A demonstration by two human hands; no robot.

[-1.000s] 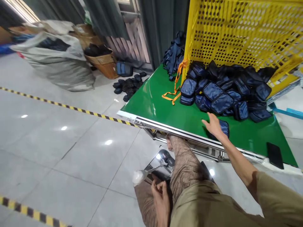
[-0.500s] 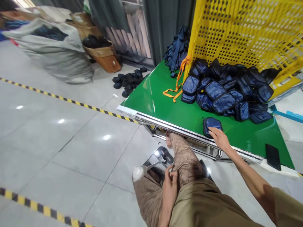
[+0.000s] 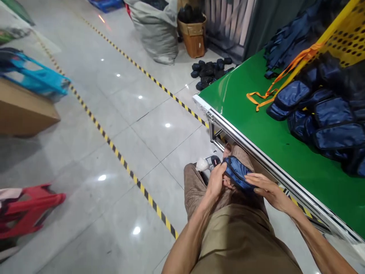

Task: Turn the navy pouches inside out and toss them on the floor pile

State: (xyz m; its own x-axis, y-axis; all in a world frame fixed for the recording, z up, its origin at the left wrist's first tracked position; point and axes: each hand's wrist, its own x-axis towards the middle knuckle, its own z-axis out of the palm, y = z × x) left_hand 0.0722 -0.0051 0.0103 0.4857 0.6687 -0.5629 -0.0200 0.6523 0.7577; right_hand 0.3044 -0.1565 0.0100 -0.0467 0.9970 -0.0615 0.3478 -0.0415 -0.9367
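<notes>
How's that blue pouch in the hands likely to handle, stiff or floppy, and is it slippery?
The blue pouch probably flexes when squeezed, since it looks like soft fabric. Its sheen suggests it may be slightly slippery. With its flattish face, it would likely slide sooner than roll.

Spots of white light (image 3: 102, 177) gleam on a gray tiled floor (image 3: 94, 228) crossed by two lines of black-and-yellow striped tape (image 3: 156, 208). A green-topped, metal-edged desk (image 3: 234, 102) stands at right, a dark curtain (image 3: 266, 23) and pale vertical slats (image 3: 229, 17) beyond. Red plastic furniture (image 3: 34, 209), blurred, sits at left.
</notes>
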